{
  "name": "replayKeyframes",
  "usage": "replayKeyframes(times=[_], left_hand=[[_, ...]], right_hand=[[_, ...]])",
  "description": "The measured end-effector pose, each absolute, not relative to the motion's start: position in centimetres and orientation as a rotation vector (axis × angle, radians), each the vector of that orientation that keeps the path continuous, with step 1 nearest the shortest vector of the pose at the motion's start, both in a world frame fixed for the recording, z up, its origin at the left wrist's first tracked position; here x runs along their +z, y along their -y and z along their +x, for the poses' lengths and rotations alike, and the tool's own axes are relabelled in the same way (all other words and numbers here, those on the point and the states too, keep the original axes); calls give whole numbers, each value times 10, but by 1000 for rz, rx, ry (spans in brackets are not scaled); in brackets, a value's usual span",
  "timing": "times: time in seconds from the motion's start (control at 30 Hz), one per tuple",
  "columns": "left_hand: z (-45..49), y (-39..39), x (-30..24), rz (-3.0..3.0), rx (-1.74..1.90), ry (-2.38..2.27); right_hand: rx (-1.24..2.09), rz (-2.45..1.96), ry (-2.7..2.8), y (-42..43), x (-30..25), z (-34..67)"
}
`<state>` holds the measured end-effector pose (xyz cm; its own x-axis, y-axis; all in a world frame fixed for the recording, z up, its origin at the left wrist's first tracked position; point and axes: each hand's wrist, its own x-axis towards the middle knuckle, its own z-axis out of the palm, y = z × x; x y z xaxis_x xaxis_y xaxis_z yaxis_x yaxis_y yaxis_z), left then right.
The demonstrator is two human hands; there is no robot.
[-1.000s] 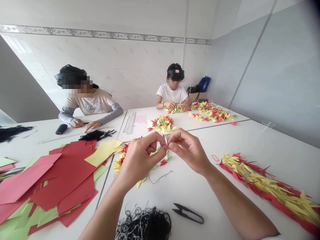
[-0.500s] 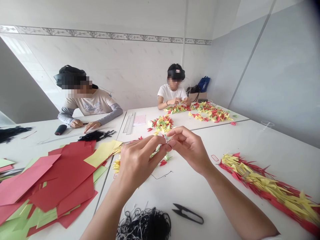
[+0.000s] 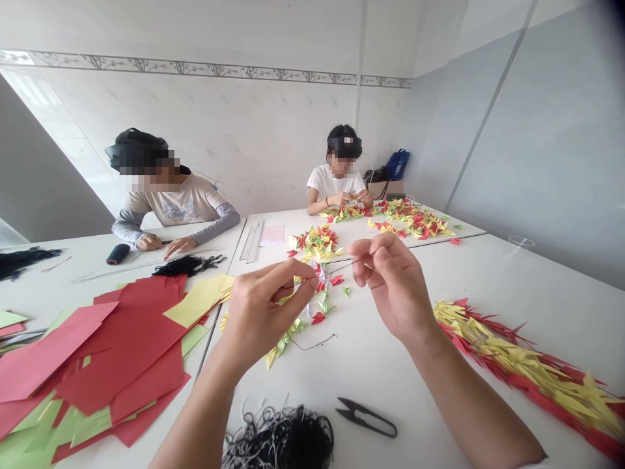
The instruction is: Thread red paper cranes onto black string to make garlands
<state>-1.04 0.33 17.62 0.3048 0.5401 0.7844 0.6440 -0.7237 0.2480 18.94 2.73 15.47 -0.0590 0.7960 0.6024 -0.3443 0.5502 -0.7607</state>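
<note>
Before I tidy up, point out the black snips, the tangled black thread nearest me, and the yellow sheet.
Black snips [image 3: 356, 412]: head view, where the blades meet.
Tangled thread [image 3: 308, 435]: head view, dark middle.
Yellow sheet [image 3: 199, 301]: head view, middle.

Dull-looking thread [image 3: 342, 267], matt paper sheets [image 3: 131, 339], smooth tabletop [image 3: 469, 264], metal-looking snips [image 3: 370, 413]

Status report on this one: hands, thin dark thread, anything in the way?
Left hand pinching thin dark thread. Thread running straight to right hand. Black U-shaped snips lying apart on white tabletop. No obstruction visible between hands.
</note>
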Motion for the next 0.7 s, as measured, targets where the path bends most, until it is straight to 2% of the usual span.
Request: replayKeyframes(times=[0.1,0.2,0.37,0.47,0.57,0.7], left_hand=[[-13,-2,177,-2398,-1421,1114],[-12,0,177,-2358,-1450,1087],[-11,-2,179,-2375,-1387,1134],[-13,-3,180,-2300,-1376,1200],[-16,-3,182,-2241,-1399,1260],[-21,-1,187,-2169,-1473,1366]], right_hand=[[977,-409,1336,-30,154,192],[813,-441,1502,-30,152,193],[205,-683,1983,-34,150,195],[-81,-801,2076,-43,151,201],[-160,-915,1997,-53,153,215],[-39,-903,1721,-61,154,234]])
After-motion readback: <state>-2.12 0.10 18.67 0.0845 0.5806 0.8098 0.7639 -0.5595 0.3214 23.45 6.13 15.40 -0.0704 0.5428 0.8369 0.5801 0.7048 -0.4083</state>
